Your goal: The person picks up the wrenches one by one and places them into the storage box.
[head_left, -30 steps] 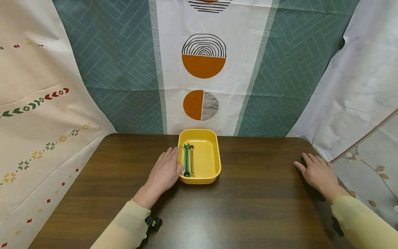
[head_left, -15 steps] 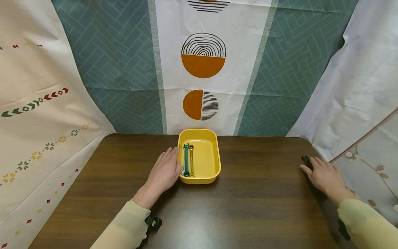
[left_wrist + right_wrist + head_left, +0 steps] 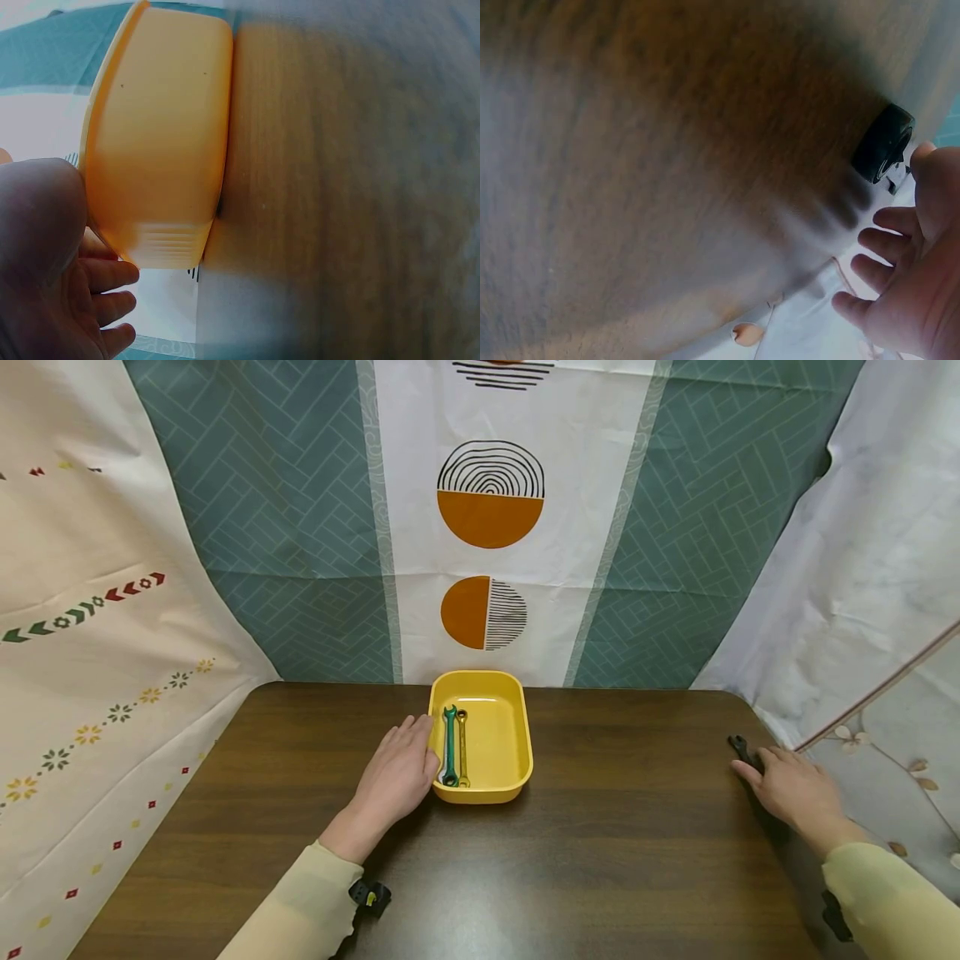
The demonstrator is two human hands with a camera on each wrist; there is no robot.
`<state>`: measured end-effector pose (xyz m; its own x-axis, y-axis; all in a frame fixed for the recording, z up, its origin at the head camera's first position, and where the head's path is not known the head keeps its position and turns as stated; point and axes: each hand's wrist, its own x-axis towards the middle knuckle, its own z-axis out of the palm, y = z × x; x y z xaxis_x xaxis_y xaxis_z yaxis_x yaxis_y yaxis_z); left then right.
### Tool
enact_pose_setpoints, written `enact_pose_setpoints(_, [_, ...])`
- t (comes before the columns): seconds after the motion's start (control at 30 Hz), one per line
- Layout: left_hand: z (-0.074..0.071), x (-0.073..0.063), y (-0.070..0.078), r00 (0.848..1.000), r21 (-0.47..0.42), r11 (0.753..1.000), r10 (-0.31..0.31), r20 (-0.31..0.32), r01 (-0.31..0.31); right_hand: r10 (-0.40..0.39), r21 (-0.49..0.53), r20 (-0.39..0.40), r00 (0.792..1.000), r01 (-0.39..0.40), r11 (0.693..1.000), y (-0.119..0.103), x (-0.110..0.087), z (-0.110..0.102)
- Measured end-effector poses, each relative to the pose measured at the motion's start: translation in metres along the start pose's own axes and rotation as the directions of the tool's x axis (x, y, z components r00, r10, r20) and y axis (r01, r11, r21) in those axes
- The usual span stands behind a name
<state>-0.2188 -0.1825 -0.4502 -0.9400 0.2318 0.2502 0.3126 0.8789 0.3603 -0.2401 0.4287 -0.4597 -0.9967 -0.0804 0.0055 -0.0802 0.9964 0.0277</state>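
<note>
My left hand (image 3: 397, 764) rests at the left rim of a yellow tray (image 3: 498, 743), its thumb near the rim. In the left wrist view, the fingers (image 3: 112, 307) show beyond the tray's corner. Side by side in the tray lie a green wrench (image 3: 450, 747) and a gold wrench (image 3: 462, 747). A black wrench (image 3: 738, 744) lies on the table at the right. My right hand (image 3: 795, 789) is just beside it and hides part of it. In the right wrist view, loose, spread fingers stand near the dark end of the black wrench (image 3: 883, 144).
The brown wooden table (image 3: 600, 852) reaches back to a patterned curtain (image 3: 675, 527). White cloth (image 3: 885, 568) hangs close by my right hand, along the right edge. A cream cloth (image 3: 112, 652) borders the left side.
My right hand has drawn to the right and slightly towards me, uncovering the black wrench on the table. The left hand and tray have stayed in place.
</note>
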Motion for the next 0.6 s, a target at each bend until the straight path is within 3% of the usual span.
enact_pose_setpoints(0.33, [-0.0009,-0.0002,0.0003,1.000,0.000,1.000,-0.002,-0.001,0.002,0.037,0.036,0.008,0.999,-0.037,0.999,0.0041,0.0010,-0.0019])
enact_pose_setpoints(0.6, [-0.0007,-0.0006,0.0006,1.000,0.004,1.000,0.003,-0.005,-0.003,0.031,0.034,-0.058,0.998,-0.029,0.999,0.0090,-0.0008,-0.0008])
